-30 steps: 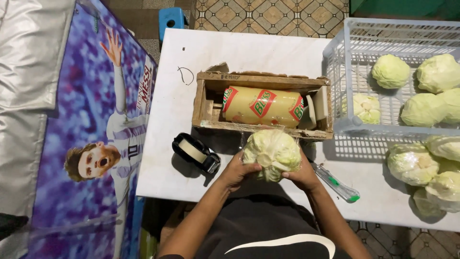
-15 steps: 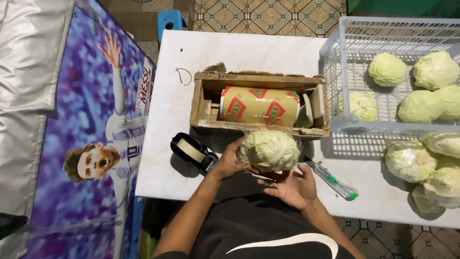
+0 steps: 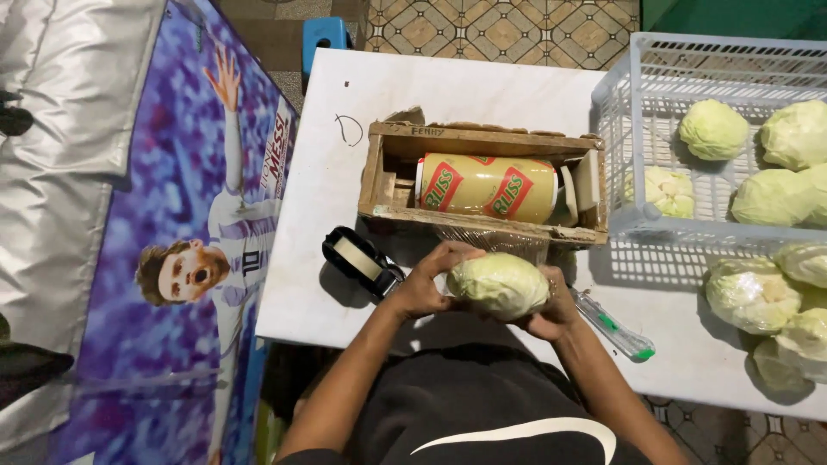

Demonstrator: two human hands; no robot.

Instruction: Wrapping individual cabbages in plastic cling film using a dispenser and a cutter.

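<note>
The cabbage (image 3: pixel 500 284) has a shiny clear plastic film pulled tight around it. The table (image 3: pixel 482 86) top is white, smooth and a bit shiny, like stone. The box (image 3: pixel 482 226) on it is rough bare wood. The roll of wrap (image 3: pixel 488 187) inside looks glossy. The crate (image 3: pixel 642 103) at the far right corner is pale matt plastic with many slots. The tape holder (image 3: pixel 362 261) is shiny black plastic. The little knife (image 3: pixel 616 327) near the front edge has a clear plastic body with green bits.
</note>
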